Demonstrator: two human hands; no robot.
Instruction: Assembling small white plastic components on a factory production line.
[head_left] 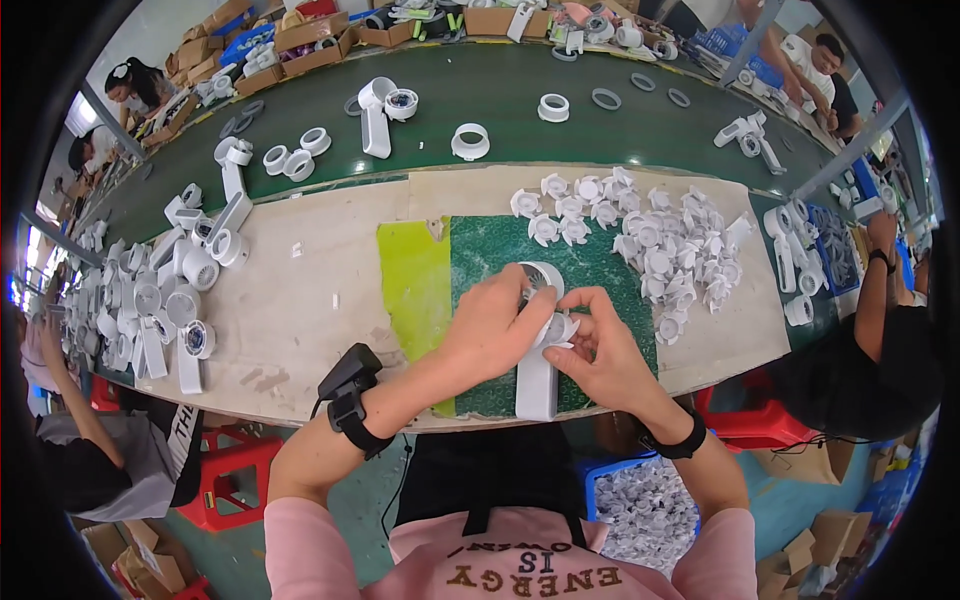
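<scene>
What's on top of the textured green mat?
White fan impellers lie across its upper edge. A white fan housing, the left hand and right hand block its middle; anything beneath them is hidden.

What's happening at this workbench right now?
A person's left grip is on a white handled housing over a green mat, while the right grip pinches a white bladed wheel at the housing's round end. More loose wheels lie to the right, and more housings sit heaped at far left.
</scene>
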